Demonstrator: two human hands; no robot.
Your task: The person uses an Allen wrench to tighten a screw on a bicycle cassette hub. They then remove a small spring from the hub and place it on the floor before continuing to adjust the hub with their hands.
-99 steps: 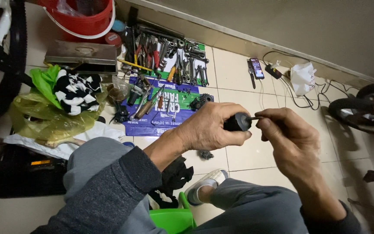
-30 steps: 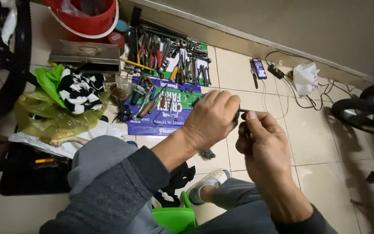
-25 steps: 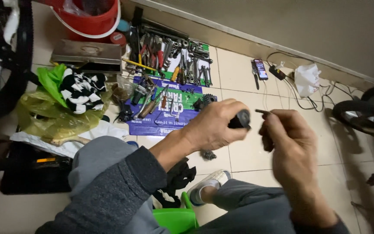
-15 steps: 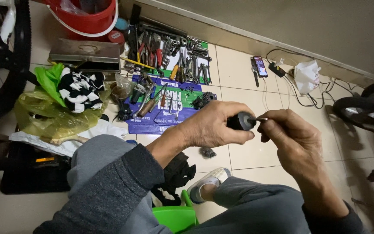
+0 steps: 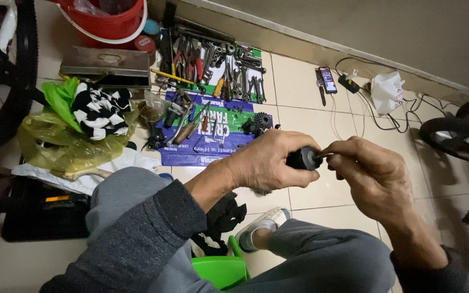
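Black cylindrical part (image 5: 303, 158) sits in the fist of the left hand (image 5: 270, 161), whose fingers wrap fully around it so that only its round end shows, facing the right hand (image 5: 373, 176). The right hand's fingertips (image 5: 336, 154) are pinched closed on a thin metal pin (image 5: 321, 155) that meets that end; whether the pin goes into the part I cannot tell. Both hands hover above the person's knees, over the tiled floor (image 5: 310, 114). Below the left wrist a green plastic stool (image 5: 221, 269) and a white shoe (image 5: 261, 228) show. Beyond the left hand lies a blue printed sheet (image 5: 191, 154) strewn with small tools and a cassette sprocket (image 5: 256, 123). Further off, wrenches and pliers (image 5: 213, 57) lie in a row. Beyond the right hand, a phone (image 5: 327, 79) lies by the wall.
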